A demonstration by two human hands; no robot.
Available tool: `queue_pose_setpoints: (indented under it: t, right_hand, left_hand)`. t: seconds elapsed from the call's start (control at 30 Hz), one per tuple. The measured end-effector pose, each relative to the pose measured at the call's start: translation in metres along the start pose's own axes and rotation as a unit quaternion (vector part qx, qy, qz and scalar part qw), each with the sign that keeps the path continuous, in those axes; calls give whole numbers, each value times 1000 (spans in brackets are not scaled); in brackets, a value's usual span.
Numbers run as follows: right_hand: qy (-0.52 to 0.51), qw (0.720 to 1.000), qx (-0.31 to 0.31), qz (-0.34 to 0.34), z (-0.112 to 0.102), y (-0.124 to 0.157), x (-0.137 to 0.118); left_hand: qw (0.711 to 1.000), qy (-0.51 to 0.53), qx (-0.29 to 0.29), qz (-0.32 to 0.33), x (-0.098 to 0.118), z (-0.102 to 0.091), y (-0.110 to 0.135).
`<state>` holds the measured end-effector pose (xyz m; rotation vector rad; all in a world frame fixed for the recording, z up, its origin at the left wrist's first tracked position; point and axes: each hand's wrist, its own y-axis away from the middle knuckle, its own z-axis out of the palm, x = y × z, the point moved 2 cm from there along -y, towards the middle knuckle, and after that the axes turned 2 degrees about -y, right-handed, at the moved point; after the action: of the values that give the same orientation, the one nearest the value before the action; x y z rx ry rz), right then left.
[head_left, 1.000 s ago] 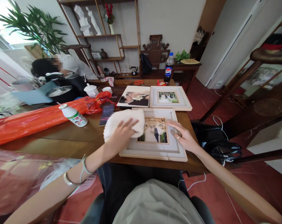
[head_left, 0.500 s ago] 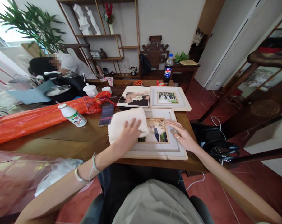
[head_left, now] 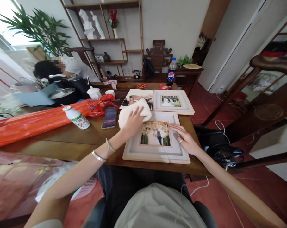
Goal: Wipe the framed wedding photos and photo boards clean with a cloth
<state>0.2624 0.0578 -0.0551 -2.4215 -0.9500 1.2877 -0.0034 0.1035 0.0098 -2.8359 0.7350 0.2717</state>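
Note:
A white framed photo [head_left: 155,152] lies flat on the wooden table [head_left: 86,136] right in front of me. My left hand [head_left: 133,122] presses a white cloth [head_left: 129,111] onto the frame's upper left corner, fingers closed over the cloth. Fingers of my right hand [head_left: 184,141] lie flat and spread on the frame's right border, holding it down; a ring shows on one finger. Beyond it lie a second white framed photo [head_left: 173,102] and an unframed print [head_left: 136,96], partly covered by the cloth.
A phone [head_left: 109,117], a small white bottle [head_left: 77,117] and a long orange plastic bag [head_left: 34,122] lie to the left. Pots, a teapot [head_left: 94,92], scissors [head_left: 141,85] and a cola bottle [head_left: 171,72] stand farther back. Another person sits at far left. A black bag [head_left: 219,148] sits on the floor.
My left hand has slid the cloth up and away, from the photo's left side to the frame's upper left corner, uncovering the picture. My right hand has stayed on the right border.

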Motion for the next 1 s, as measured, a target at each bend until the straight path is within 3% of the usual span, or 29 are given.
queue_pose_setpoints:
  t: [0.13,0.33,0.47,0.53,0.63,0.83,0.93,1.0]
  right_hand:
    - [-1,1000,-2,10,0,0,-1]
    - [4,1000,-3,23,1,1,-5]
    - [11,999,-8,33,1,1,-5]
    - [14,1000,-10,25,1,1,-4]
    - [18,1000,-22,9,1,1,-3]
    - [21,999,-31,3,1,1,-2]
    - [21,999,-33,8,0,1,-2]
    - [22,999,-31,14,0,1,-2]
  left_hand:
    - [998,-40,-27,33,0,-4,6]
    - [985,-27,-129,115,42,-44,83]
    - [980,7,-126,152,63,-51,114]
    - [986,7,-98,133,64,-43,109]
    - [995,0,-49,85,53,-19,80]
    - [995,-4,95,-15,1,20,7]
    - [997,-6,75,28,-13,26,-4]
    - [997,-11,40,62,-10,21,4]
